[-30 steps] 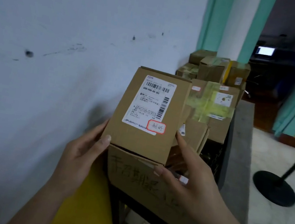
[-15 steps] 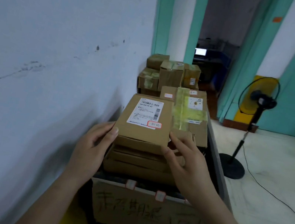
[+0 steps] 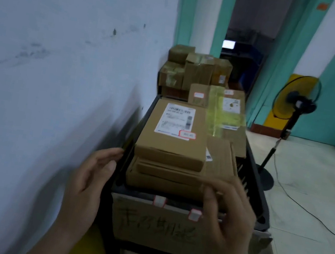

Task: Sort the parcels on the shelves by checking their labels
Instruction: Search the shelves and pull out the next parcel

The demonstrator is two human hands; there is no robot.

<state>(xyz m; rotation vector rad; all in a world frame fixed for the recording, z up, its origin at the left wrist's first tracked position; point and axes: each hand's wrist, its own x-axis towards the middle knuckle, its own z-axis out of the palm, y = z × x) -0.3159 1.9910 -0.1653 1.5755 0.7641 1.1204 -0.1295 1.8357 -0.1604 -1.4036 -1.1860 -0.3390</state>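
Parcel (image 3: 172, 141) lay atop stack (image 3: 164, 178) in crate (image 3: 259, 200), near-left corner, long axis running away. Left hand (image 3: 89, 180) nearer, right hand (image 3: 229, 214) lower. Both grips apart, empty.

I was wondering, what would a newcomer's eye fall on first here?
First, the cardboard parcel with a white label, topping the stack in the black crate by the wall. Nearer the camera, the left hand and right hand hover open, holding nothing. A standing fan is at the right.
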